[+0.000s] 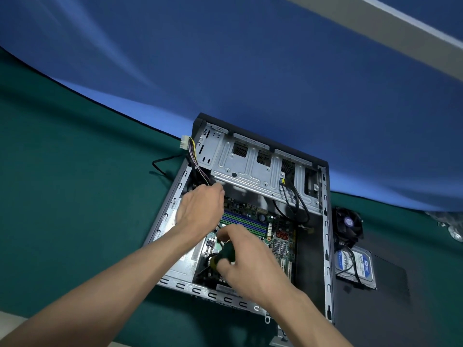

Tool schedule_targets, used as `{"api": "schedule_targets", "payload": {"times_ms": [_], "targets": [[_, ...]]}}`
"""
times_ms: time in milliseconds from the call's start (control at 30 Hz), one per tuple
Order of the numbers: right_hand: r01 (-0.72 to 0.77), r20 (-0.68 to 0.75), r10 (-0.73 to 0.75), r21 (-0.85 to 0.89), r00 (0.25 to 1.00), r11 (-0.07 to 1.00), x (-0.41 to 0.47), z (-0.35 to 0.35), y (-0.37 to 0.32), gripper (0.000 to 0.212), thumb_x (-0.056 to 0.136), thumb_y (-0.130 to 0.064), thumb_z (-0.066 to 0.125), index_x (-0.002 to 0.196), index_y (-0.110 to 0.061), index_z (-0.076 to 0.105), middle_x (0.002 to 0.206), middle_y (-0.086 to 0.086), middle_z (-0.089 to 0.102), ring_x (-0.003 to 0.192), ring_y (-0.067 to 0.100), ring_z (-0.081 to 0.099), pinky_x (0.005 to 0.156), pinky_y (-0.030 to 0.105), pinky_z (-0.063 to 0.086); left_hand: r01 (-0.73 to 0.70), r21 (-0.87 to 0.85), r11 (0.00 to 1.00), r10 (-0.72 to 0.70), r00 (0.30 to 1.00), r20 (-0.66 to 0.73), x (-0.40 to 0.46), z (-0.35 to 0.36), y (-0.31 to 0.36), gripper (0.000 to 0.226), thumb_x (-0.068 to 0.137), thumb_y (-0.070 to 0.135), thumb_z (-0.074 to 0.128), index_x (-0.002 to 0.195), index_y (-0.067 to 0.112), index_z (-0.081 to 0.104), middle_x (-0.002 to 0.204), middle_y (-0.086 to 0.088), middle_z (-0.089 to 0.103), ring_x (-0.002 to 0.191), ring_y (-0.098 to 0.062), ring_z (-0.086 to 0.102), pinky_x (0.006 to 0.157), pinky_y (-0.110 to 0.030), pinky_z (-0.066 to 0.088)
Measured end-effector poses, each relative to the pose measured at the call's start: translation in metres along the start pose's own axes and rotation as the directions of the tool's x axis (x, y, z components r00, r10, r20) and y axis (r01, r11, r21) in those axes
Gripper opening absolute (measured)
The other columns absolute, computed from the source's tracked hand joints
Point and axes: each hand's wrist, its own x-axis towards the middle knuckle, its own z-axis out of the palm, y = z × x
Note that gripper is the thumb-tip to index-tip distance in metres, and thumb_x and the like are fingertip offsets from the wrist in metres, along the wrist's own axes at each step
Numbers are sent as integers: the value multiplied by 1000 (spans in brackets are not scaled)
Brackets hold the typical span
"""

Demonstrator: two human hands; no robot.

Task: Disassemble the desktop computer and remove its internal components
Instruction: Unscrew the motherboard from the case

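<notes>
An open desktop case lies on its side on a green cloth. Inside it sits a green motherboard with blue and green memory slots. My right hand grips a screwdriver with a green and yellow handle, its tip down over the board's left part. My left hand reaches into the case's upper left, its fingers at a bundle of power cables by the drive cage; whether it holds them is hidden. A white connector hangs outside the case.
A black cooling fan and a blue-labelled hard drive lie right of the case on a dark side panel. A silver drive cage fills the case's far end. A black cable trails left. A blue backdrop hangs behind.
</notes>
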Motion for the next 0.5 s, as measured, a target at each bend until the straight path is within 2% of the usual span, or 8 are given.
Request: {"api": "schedule_targets", "payload": {"times_ms": [67, 133, 167, 233, 333, 400, 500], "targets": [[-28, -6, 28, 8, 1000, 1000, -1, 2, -1, 46, 88, -38, 52, 130, -27, 39, 128, -8, 50, 111, 16, 51, 87, 31, 40, -5, 3, 1000, 5, 1000, -7, 0, 0, 0, 29, 99, 26, 32, 87, 17, 57, 74, 1, 62, 70, -19, 56, 57, -30, 34], [-84, -34, 85, 20, 996, 996, -1, 2, -4, 44, 92, -53, 43, 128, -28, 37, 127, -8, 52, 108, 20, 55, 82, 33, 40, -8, 1, 1000, 8, 1000, -11, -1, 0, 0, 28, 99, 27, 33, 86, 19, 57, 71, 3, 61, 68, -19, 56, 57, -30, 34], [-95, -49, 95, 7, 994, 995, -1, 3, -4, 42, 95, -54, 38, 126, -26, 37, 125, -5, 53, 106, 23, 56, 82, 34, 42, -7, 2, 1000, 7, 1000, -10, -1, 0, 0, 28, 99, 27, 34, 85, 19, 56, 70, 3, 60, 67, -19, 56, 56, -30, 34], [-103, -49, 102, -9, 994, 995, 1, 3, -5, 33, 98, -42, 38, 125, -24, 35, 123, -2, 52, 101, 26, 56, 84, 38, 45, -6, -1, 1000, 6, 1000, -8, -1, 0, 0, 28, 98, 28, 34, 83, 19, 56, 67, 5, 59, 62, -19, 54, 55, -30, 34], [-114, 3, 114, 19, 994, 993, 3, 2, -4, 41, 88, -29, 52, 125, -25, 34, 121, -4, 44, 101, 21, 53, 85, 36, 45, -1, 4, 1000, 1, 1000, -4, -1, 0, 1, 29, 98, 28, 33, 82, 19, 56, 67, 4, 61, 57, -19, 50, 55, -30, 34], [-134, -11, 134, -40, 991, 990, 3, 3, -6, 38, 88, -39, 50, 121, -26, 37, 118, -3, 46, 98, 23, 55, 81, 36, 44, 3, 8, 1000, -3, 1000, 4, 0, 0, 1, 29, 98, 28, 33, 82, 20, 55, 68, 3, 62, 57, -19, 50, 56, -30, 33], [-173, -79, 160, -219, 984, 960, 2, 6, -5, 42, 96, -57, 29, 115, -21, 40, 109, 4, 55, 93, 30, 59, 72, 38, 40, 7, 17, 1000, -7, 1000, 15, 0, 0, 2, 28, 99, 28, 33, 82, 20, 54, 69, 2, 62, 57, -20, 49, 56, -31, 34]]}}
